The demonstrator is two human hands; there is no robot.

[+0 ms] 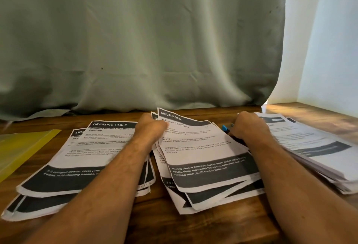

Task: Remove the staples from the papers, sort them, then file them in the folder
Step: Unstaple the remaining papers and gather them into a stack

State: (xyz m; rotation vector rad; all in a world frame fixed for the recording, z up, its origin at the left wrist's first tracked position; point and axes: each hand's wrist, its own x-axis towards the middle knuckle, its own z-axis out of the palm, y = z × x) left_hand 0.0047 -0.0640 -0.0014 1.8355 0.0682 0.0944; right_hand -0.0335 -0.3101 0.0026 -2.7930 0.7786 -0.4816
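Fingers come first. My left hand [150, 127] is curled and grips the top left edge of the "MULTI-ROOM" sheet [201, 152], I think to keep it from sliding. My right hand [249, 125] is curled round a small blue tool [225, 128] near the sheet's top right corner. I think it is the staple puller, but my hand hides most of it, and I cannot see a staple.

That sheet lies on a loose middle pile [209, 197]. To the left is the "DRESSING TABLE" pile [93, 158], so it looks like I sort papers by their headings. To the right, under my arm, sits a thick stack [317, 152], maybe the ones not done yet. The yellow folder [21, 144] waits at the far left of the wooden tabletop [160, 222]. A grey curtain [135, 40] hangs behind.
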